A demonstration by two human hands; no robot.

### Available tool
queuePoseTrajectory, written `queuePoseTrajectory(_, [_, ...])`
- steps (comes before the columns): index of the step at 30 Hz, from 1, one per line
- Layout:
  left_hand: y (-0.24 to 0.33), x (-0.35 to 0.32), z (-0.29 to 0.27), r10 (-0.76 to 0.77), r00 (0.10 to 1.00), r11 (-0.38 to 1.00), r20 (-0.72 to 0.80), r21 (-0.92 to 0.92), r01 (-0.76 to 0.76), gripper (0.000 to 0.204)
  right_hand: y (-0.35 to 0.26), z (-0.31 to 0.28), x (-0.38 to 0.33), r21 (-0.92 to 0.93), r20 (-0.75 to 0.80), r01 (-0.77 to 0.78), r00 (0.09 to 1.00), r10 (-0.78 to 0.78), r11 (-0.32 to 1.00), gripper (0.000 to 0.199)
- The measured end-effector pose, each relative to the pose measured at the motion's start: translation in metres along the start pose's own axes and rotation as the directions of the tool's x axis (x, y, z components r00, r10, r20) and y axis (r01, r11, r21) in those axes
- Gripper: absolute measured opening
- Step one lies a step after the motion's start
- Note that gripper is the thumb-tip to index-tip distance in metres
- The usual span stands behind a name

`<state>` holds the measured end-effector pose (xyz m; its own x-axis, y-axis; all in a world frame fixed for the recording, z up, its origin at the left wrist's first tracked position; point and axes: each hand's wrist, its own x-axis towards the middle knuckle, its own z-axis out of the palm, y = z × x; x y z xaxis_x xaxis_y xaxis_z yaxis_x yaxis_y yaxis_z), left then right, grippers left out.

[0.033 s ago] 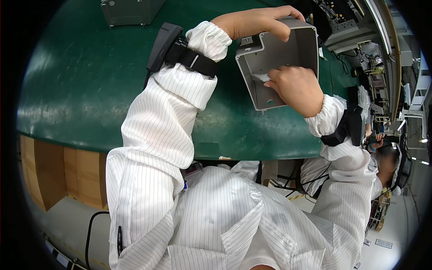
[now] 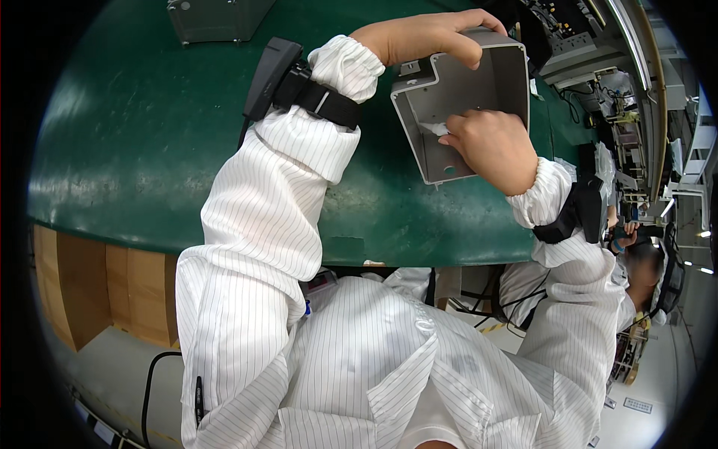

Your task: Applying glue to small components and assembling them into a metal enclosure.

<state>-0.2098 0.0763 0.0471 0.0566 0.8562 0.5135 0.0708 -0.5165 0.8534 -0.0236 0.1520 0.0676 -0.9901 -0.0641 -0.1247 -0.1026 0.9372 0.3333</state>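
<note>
A grey open-topped box (image 2: 479, 78) with a notched rim sits tilted on the green table, its hollow facing me. Over its far rim lies my left hand (image 2: 430, 39), thumb hooked inside the edge and fingers stretched along the outer wall, gripping it. My right hand (image 2: 493, 146) reaches into the hollow with its fingers pinched together on a crumpled white wipe (image 2: 434, 129). The wipe touches or nearly touches the inner wall; most of it is hidden by the fingers. A small round hole shows in the wall nearest me.
Another grey box (image 2: 217, 19) stands at the far left of the green table (image 2: 149, 142). Cardboard boxes (image 2: 112, 288) are below the table at the left. Dark equipment (image 2: 565, 34) stands beyond the box. A co-worker (image 2: 643, 269) is at the right.
</note>
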Motion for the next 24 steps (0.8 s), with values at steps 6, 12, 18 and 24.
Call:
queuePoseTrajectory(6, [0.006, -0.001, 0.0, -0.038, 0.999, 0.999, -0.002, 0.035, 0.038, 0.061, -0.001, 0.002, -0.002, 0.019, 0.016, -0.004, 1.0, 0.004, 1.0, 0.02])
queuePoseTrajectory(12, [0.007, -0.001, 0.0, -0.06, 0.998, 0.998, 0.007, 0.016, 0.06, 0.061, 0.001, 0.002, -0.001, 0.043, -0.05, 0.002, 0.999, 0.001, 0.999, 0.021])
queuePoseTrajectory(18, [-0.001, 0.002, 0.002, -0.011, 1.0, 0.999, -0.028, 0.035, 0.012, 0.061, 0.001, 0.003, 0.001, 0.036, -0.099, -0.021, 0.995, 0.024, 0.999, 0.022])
queuePoseTrajectory(24, [0.004, 0.001, 0.003, -0.036, 0.999, 0.998, -0.033, 0.054, 0.038, 0.059, 0.004, 0.008, 0.003, 0.084, -0.211, 0.039, 0.977, -0.02, 0.996, 0.022])
